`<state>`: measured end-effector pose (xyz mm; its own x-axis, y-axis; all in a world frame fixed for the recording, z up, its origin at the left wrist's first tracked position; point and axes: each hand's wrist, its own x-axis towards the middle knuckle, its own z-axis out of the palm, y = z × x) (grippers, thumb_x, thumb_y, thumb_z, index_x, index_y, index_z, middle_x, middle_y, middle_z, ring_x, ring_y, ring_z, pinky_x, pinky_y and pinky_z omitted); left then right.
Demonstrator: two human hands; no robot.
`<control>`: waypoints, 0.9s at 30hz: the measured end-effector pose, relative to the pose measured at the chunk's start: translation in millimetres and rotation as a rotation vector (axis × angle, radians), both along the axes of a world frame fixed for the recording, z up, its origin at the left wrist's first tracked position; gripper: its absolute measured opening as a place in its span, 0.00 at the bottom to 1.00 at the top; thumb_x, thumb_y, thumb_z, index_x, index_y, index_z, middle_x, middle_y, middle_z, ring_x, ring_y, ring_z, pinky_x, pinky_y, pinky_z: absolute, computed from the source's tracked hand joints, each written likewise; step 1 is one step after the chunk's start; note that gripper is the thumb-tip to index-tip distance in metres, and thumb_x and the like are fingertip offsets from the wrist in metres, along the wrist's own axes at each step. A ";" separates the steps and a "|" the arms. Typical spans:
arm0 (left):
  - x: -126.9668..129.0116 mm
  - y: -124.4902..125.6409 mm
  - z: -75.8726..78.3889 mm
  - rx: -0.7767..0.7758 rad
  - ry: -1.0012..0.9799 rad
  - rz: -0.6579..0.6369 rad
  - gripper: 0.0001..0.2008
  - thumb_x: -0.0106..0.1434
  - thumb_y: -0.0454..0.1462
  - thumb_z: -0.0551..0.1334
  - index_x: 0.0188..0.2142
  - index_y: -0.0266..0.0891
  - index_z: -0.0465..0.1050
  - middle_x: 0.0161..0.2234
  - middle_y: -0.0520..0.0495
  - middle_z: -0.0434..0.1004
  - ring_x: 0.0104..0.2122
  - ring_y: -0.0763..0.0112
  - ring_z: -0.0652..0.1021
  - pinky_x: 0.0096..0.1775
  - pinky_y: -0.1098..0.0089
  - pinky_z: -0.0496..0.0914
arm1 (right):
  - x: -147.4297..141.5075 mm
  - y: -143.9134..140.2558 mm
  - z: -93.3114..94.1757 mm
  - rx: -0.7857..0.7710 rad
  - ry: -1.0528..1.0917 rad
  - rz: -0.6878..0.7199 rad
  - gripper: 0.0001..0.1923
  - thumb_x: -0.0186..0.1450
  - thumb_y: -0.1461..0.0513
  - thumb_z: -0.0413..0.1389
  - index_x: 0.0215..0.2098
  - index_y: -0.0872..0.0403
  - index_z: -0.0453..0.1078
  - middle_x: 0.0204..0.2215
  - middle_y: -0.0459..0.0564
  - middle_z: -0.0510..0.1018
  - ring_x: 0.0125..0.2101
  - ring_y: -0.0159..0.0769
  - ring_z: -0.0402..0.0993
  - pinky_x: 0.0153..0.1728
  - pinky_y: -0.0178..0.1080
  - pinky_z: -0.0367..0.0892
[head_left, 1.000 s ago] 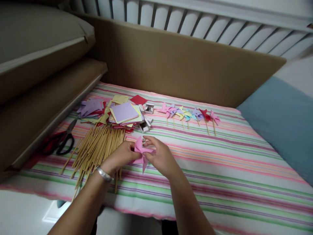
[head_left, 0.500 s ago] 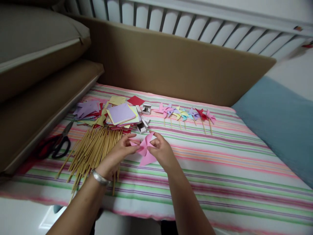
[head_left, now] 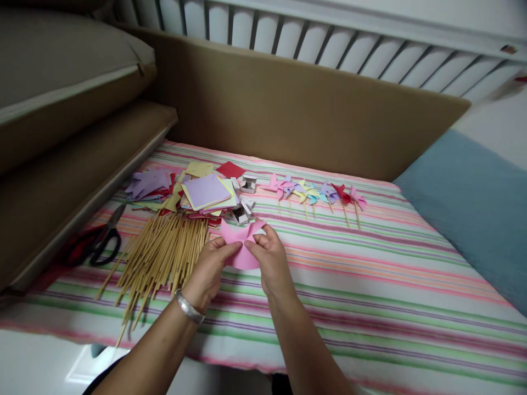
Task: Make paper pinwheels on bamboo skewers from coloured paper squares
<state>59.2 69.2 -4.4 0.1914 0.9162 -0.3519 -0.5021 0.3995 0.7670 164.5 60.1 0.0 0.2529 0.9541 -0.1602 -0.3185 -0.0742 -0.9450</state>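
Observation:
Between my two hands is a piece of pink paper (head_left: 242, 260), with corners curled up and in toward its middle. My left hand (head_left: 213, 264) pinches its left side, thumb on top. My right hand (head_left: 268, 253) grips the right side, its thumb pressed near the centre and a finger behind the upper right corner. Left of my left hand lies a spread of thin wooden sticks (head_left: 160, 258). Just beyond my hands stand small white open boxes (head_left: 242, 213) with dark bits inside. Whatever sits under my thumbs is hidden.
Paper squares (head_left: 206, 192) are stacked behind the sticks, beside cut paper pieces (head_left: 150, 184). Scissors (head_left: 105, 236) lie at the left. Several finished pinwheels (head_left: 313, 193) rest in a row on the striped cloth (head_left: 370, 307). A brown board (head_left: 308, 109) stands along the back.
My left hand has come in from the paper's left edge and now pinches it near the middle. The pink paper has turned, with its lower part now broad and rounded.

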 end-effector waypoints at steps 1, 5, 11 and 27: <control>-0.5 0.0 0.2 -0.003 0.005 0.004 0.11 0.43 0.35 0.70 0.28 0.33 0.77 0.24 0.48 0.79 0.23 0.75 0.74 0.30 0.75 0.67 | -0.5 0.4 -0.9 0.001 0.000 0.006 0.23 0.49 0.65 0.59 0.43 0.53 0.64 0.20 0.37 0.69 0.19 0.26 0.65 0.22 0.30 0.60; -6.9 3.3 1.5 -0.005 0.052 0.037 0.08 0.42 0.34 0.69 0.25 0.33 0.76 0.22 0.49 0.78 0.21 0.76 0.73 0.28 0.75 0.66 | 1.0 2.0 -6.0 -0.026 -0.092 0.064 0.27 0.50 0.62 0.60 0.48 0.54 0.62 0.24 0.40 0.72 0.23 0.29 0.69 0.26 0.33 0.64; -34.2 16.6 10.8 -0.036 0.057 0.142 0.09 0.39 0.33 0.69 0.23 0.34 0.75 0.19 0.51 0.76 0.19 0.76 0.73 0.24 0.77 0.64 | 2.8 -5.7 -1.2 0.166 -0.477 0.109 0.23 0.56 0.60 0.58 0.51 0.50 0.65 0.39 0.51 0.76 0.41 0.38 0.73 0.43 0.43 0.67; -46.1 19.4 14.9 -0.005 0.092 0.170 0.12 0.39 0.33 0.69 0.27 0.32 0.75 0.22 0.49 0.77 0.20 0.74 0.73 0.25 0.73 0.65 | -12.9 -11.8 -10.7 0.267 -0.712 0.176 0.17 0.61 0.65 0.51 0.49 0.49 0.68 0.34 0.48 0.78 0.35 0.35 0.74 0.40 0.39 0.69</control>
